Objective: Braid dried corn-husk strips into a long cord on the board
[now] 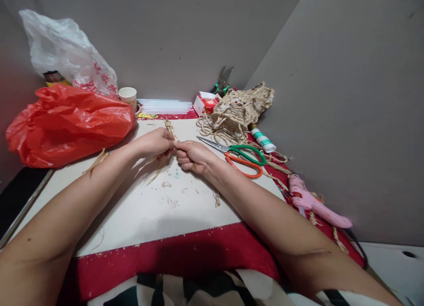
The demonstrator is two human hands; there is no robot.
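Over the white board (139,222), my left hand (160,143) and my right hand (192,156) meet, fingertips pinched together. A short braided straw piece (170,128) sticks up beyond the fingers, away from me, and its lower part is hidden in their grip. Loose straw strands (155,171) trail below my left hand. Both hands are closed on this straw work. Just right of my right hand lie open-bladed scissors (228,149) with one green and one orange handle. A small straw scrap (217,198) rests under my right forearm.
A red plastic bag (76,125) and a clear bag (66,45) fill the left. Behind stand a paper cup (127,94), glue sticks (165,106) and a tissue box (206,103). Coiled straw cord (243,109), a thread spool (263,140) and a pink glue gun (314,204) line the right.
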